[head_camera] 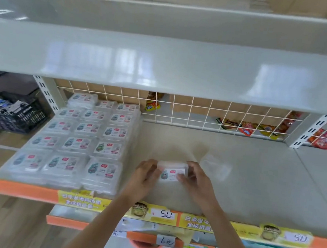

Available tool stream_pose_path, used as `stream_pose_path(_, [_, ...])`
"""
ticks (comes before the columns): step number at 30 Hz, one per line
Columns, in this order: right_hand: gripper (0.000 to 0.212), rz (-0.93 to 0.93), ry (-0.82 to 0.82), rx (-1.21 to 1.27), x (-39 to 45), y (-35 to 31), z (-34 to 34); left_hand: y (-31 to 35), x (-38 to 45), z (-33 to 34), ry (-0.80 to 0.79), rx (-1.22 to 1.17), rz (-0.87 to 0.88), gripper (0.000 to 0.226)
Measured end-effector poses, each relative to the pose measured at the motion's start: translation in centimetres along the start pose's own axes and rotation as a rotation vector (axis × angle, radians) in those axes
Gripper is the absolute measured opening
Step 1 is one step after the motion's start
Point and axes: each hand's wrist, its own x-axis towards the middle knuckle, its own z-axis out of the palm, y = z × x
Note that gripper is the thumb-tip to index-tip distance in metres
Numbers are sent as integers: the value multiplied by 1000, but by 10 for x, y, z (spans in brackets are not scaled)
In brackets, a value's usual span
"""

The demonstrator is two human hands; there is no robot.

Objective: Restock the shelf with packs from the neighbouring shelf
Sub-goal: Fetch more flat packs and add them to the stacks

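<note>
Broadly, we are working at the grey shelf [252, 181], whose right part lies bare while its left part carries the stacked packs [82, 142] in three tidy columns running from the orange front lip [20, 188] back to the wire grid [199, 111]. Behind that grid some loose red and yellow snack sachets [245, 127] lie well apart from our work, and a dark crate [13, 112] sits on the floor off to the left.

Now to the step itself: one pack [171, 173] is on or just above the bare shelf surface, near the front, just to the right of the stacked columns. Our left hand [146, 173] curls round its left end and our right hand [195, 176] pinches its right end, fingers over the label. We judge this to be the setting-down of the first pack of a new column.

To do it well, we should square the pack with its neighbours, label up and facing the same way, its front edge level with the front packs of the existing rows. We would slide it leftward until it sits just beside the nearest column, leaving no wasted gap. Because the wrapping looks slick and soft, we should press lightly rather than squeeze, and let go only once it lies flat. A faint clear wrapper [214, 166] lies just to the right; we cannot tell what it is, and we should keep it from getting trapped under later packs.
</note>
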Motion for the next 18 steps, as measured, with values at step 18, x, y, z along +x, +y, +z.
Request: stream_pose_path(18, [42, -118, -51, -372, -1, -4, 9, 10, 9, 7, -155, 589, 213, 80])
